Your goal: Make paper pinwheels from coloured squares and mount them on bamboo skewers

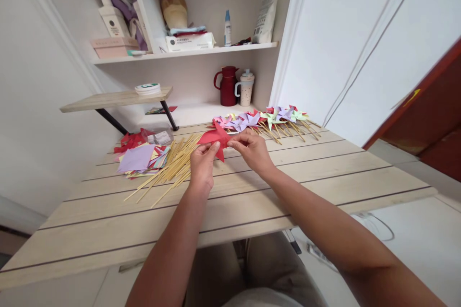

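My left hand [202, 165] and my right hand [253, 149] both pinch a folded red paper pinwheel [215, 137] just above the wooden table [252, 192]. The left fingers grip its lower left edge, the right fingers its right side. A heap of thin wooden sticks [173, 167] lies immediately left of my left hand. Beside the sticks sits a stack of coloured paper squares [139, 159] with a lilac sheet on top. A row of finished pinwheels on sticks [268, 120] lies beyond my right hand.
A red jug [226, 86] and a speckled cup [246, 88] stand at the back under a shelf. A small raised wooden shelf [115, 100] holds a round tin [147, 88]. Upper shelves carry bottles, boxes and a plush toy. A dark red door stands at right.
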A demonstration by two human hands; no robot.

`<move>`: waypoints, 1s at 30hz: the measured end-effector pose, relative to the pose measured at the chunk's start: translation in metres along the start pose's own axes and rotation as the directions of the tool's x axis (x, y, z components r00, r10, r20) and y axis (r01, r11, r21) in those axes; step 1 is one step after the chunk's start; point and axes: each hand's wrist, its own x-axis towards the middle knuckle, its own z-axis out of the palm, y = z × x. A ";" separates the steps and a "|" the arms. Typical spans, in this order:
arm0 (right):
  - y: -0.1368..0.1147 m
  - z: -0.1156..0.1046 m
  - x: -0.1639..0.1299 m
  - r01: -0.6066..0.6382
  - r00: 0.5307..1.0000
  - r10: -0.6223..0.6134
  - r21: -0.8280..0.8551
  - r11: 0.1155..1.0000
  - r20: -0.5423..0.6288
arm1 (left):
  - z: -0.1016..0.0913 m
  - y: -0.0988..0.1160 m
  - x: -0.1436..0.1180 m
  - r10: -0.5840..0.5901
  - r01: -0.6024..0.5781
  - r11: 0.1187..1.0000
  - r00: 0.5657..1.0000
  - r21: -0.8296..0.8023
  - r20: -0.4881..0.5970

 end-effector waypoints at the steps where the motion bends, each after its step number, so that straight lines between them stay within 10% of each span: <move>1: 0.000 -0.001 0.000 0.004 1.000 -0.004 -0.011 1.000 0.005 | 0.001 0.000 0.000 0.017 -0.017 1.000 1.000 0.010 0.006; 30: -0.002 -0.006 0.005 0.011 0.999 -0.011 0.015 1.000 -0.041 | 0.005 0.008 -0.005 0.080 -0.088 0.978 0.995 0.187 0.054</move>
